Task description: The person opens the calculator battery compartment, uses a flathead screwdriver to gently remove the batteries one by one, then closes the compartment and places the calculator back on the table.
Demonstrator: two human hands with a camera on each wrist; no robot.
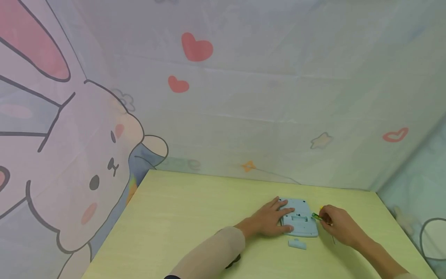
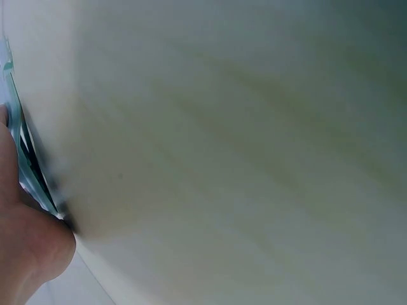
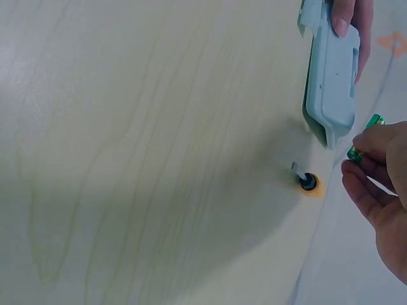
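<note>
A light blue calculator (image 1: 306,231) lies back side up on the table, its small battery compartment (image 1: 299,219) uncovered. My left hand (image 1: 270,219) rests on its left side with fingers spread across the back and the thumb near the bottom edge. Between thumb and fingertips, my right hand (image 1: 339,224) pinches a small green battery (image 1: 316,216) just off the calculator's right edge. The same battery (image 3: 356,154) shows in the right wrist view, partly covered by the fingers. A loose light blue battery cover (image 1: 297,244) lies below the calculator.
A screwdriver (image 3: 309,182) with an orange-yellow handle lies on the table by my right hand, which covers much of it in the head view. The pale yellow table (image 1: 195,209) ends at a printed cloth backdrop (image 1: 244,97) behind and on both sides.
</note>
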